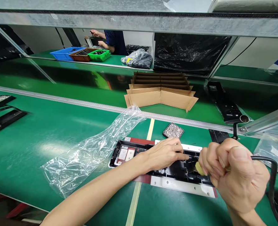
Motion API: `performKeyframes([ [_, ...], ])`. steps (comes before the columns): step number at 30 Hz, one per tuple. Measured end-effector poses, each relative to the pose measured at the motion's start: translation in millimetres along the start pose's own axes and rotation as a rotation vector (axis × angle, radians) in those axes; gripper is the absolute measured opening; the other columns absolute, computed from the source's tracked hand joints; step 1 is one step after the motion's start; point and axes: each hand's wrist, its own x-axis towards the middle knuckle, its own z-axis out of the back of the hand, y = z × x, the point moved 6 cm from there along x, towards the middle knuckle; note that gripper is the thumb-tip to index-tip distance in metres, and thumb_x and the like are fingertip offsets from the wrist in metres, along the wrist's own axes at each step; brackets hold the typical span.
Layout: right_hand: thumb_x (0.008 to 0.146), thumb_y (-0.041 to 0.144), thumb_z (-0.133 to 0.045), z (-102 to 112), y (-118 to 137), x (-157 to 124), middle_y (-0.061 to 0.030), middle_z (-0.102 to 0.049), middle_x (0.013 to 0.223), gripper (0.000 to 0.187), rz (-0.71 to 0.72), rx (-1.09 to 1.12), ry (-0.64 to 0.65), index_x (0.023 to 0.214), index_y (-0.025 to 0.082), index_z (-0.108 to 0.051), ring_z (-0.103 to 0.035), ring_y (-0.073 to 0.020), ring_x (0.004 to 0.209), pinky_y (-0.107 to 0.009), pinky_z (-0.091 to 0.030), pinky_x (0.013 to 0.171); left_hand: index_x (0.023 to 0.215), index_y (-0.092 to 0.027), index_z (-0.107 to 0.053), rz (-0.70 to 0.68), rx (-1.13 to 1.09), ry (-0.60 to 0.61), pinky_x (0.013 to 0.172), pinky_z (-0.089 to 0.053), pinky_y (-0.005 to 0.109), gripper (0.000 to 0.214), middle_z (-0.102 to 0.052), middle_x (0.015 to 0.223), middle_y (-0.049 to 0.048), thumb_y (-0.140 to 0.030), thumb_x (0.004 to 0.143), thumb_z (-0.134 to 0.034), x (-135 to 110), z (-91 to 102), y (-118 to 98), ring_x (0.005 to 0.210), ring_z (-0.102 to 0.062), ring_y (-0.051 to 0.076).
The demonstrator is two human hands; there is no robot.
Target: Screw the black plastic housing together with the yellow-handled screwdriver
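A long black plastic housing (129, 153) lies in a white and red fixture (181, 185) on the green bench. My left hand (164, 153) rests on top of the housing, fingers pressed down on it. My right hand (233, 175) is closed in a fist round a corded power screwdriver (200, 168); its yellowish nose points down into the housing's right part. The tool's black cable (270, 182) loops off to the right.
A clear plastic bag (91, 150) lies left of the fixture. A small tray of screws (173, 130) sits behind it. Folded cardboard dividers (161, 91) lie on the conveyor. Black parts (2, 116) lie far left. A person works at coloured bins (98, 55) in the background.
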Motion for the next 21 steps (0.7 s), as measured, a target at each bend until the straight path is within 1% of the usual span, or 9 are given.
performKeyframes([
  [8,0.102,0.041,-0.060,2,0,-1,0.0027,-0.035,0.049,0.051,-0.010,0.011,0.000,0.061,0.018,-0.043,-0.037,-0.0087,0.043,-0.024,-0.032,0.040,0.124,-0.022,-0.071,-0.050,0.169,-0.028,0.076,-0.038,0.030,0.031,-0.062,0.094,0.0067,-0.021,0.106,-0.046,-1,-2.5,-5,0.097,-0.053,0.016],
  [11,0.102,0.041,-0.061,1,1,-1,0.0026,-0.035,0.049,0.051,-0.009,0.010,-0.001,0.060,0.018,-0.043,-0.036,-0.0086,0.042,-0.024,-0.031,0.039,0.120,-0.020,-0.072,-0.059,0.201,-0.062,0.074,-0.040,0.029,0.027,-0.064,0.092,0.0058,-0.020,0.105,-0.050,0,10.5,-12,0.093,-0.054,0.015],
  [13,0.103,0.041,-0.060,2,1,-1,0.0026,-0.035,0.049,0.051,-0.005,0.014,-0.002,0.060,0.018,-0.043,-0.036,-0.0085,0.042,-0.024,-0.031,0.039,0.119,-0.021,-0.073,-0.014,0.185,-0.140,0.075,-0.043,0.028,0.027,-0.068,0.095,0.0045,-0.019,0.105,-0.050,-7,30.4,-10,0.092,-0.056,0.014],
  [15,0.103,0.041,-0.059,4,-1,-2,0.0025,-0.034,0.050,0.051,-0.012,0.019,-0.005,0.061,0.018,-0.043,-0.036,-0.0090,0.043,-0.025,-0.031,0.039,0.120,-0.024,-0.073,0.118,0.135,-0.245,0.079,-0.047,0.027,0.030,-0.072,0.101,0.0033,-0.021,0.106,-0.046,-26,56.5,5,0.095,-0.059,0.013],
  [17,0.102,0.042,-0.059,9,-6,-3,0.0021,-0.035,0.051,0.049,-0.048,0.023,-0.019,0.062,0.019,-0.044,-0.038,-0.0099,0.044,-0.026,-0.031,0.041,0.120,-0.025,-0.074,0.327,0.057,-0.311,0.090,-0.052,0.030,0.035,-0.075,0.107,0.0027,-0.028,0.109,-0.040,-59,79.9,36,0.099,-0.062,0.013],
  [18,0.102,0.042,-0.060,12,-9,-4,0.0018,-0.035,0.051,0.048,-0.070,0.025,-0.030,0.062,0.019,-0.045,-0.039,-0.0105,0.044,-0.027,-0.031,0.041,0.120,-0.025,-0.074,0.467,0.021,-0.330,0.099,-0.053,0.033,0.037,-0.076,0.112,0.0034,-0.034,0.109,-0.040,-80,88.9,55,0.105,-0.063,0.014],
  [19,0.101,0.043,-0.060,14,-12,-4,0.0015,-0.035,0.052,0.048,-0.095,0.027,-0.044,0.062,0.019,-0.045,-0.039,-0.0111,0.045,-0.028,-0.031,0.042,0.121,-0.026,-0.075,0.592,-0.011,-0.324,0.107,-0.051,0.037,0.039,-0.076,0.116,0.0035,-0.040,0.108,-0.041,-102,94.9,73,0.113,-0.063,0.016],
  [20,0.101,0.043,-0.060,16,-14,-4,0.0013,-0.035,0.052,0.048,-0.112,0.029,-0.057,0.062,0.019,-0.045,-0.039,-0.0115,0.045,-0.029,-0.031,0.042,0.122,-0.027,-0.075,0.699,-0.046,-0.271,0.117,-0.047,0.043,0.040,-0.075,0.122,0.0028,-0.046,0.107,-0.043,-124,96.2,90,0.123,-0.062,0.019],
  [21,0.100,0.042,-0.061,18,-15,-4,0.0011,-0.034,0.052,0.047,-0.124,0.030,-0.070,0.062,0.020,-0.044,-0.039,-0.0118,0.044,-0.030,-0.030,0.042,0.123,-0.028,-0.075,0.789,-0.088,-0.187,0.126,-0.040,0.049,0.042,-0.073,0.131,0.0022,-0.050,0.106,-0.043,-143,93.7,103,0.135,-0.057,0.022],
])
